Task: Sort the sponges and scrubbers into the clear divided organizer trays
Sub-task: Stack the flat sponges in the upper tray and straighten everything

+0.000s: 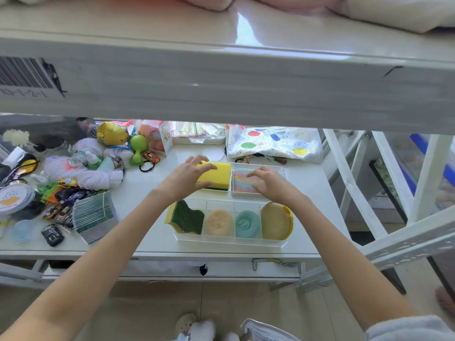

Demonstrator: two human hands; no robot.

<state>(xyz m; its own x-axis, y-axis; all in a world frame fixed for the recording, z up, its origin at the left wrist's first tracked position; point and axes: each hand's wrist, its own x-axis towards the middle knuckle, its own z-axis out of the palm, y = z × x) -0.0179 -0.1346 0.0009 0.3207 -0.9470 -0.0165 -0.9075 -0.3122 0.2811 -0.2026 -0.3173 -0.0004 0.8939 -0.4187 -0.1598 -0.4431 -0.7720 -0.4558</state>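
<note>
Two clear divided trays sit on the white shelf. The far tray holds a yellow sponge with a green underside on its left and a pastel striped scrubber on its right. My left hand grips the yellow sponge by its near and far edges. My right hand rests with spread fingers on the striped scrubber. The near tray holds a green-topped wavy sponge, a peach round scrubber, a teal round scrubber and a tan-and-yellow round sponge.
A clutter of yarn, toy cars, a card stack, bottles and a round tin fills the shelf's left side. A dotted bag lies at the back right. An upper shelf overhangs. White rack legs stand right.
</note>
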